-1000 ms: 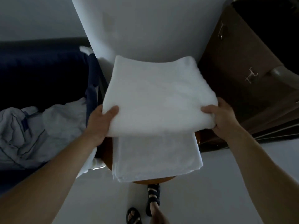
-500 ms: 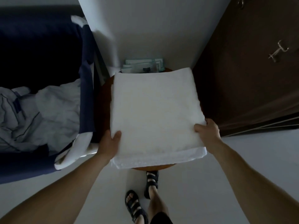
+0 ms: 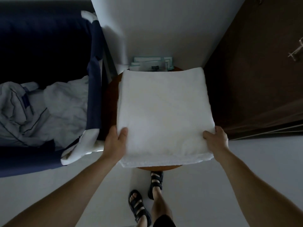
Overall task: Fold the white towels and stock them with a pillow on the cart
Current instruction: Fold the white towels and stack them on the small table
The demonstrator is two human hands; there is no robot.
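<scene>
Linen first, at far left: a dark blue fabric bin [image 3: 94, 95] holds crumpled pale linen [image 3: 49, 108] with thin dark stripes, and a white cloth edge hangs over the bin's near corner. Just beside the bin, the person's left hand [image 3: 117, 141] grips the near left corner of a folded white towel [image 3: 164, 112], thumb laid on top and fingers tucked out of sight beneath the edge. The towel lies flat and square on a round wooden table [image 3: 157, 168], covering nearly all of it. A lower white layer [image 3: 164, 161] shows beneath it along the near edge. Behind the towel, against the white wall, teal-and-white packets [image 3: 150, 62] sit at the back of the table. Below the table, the person's sandalled feet [image 3: 139, 205] stand on a pale floor. The right hand [image 3: 216, 140] grips the towel's near right corner the same way, thumb on top, with its other fingers hidden below the fabric. At far right stands a dark wooden door [image 3: 254, 79] with a metal handle [image 3: 296, 52].
</scene>
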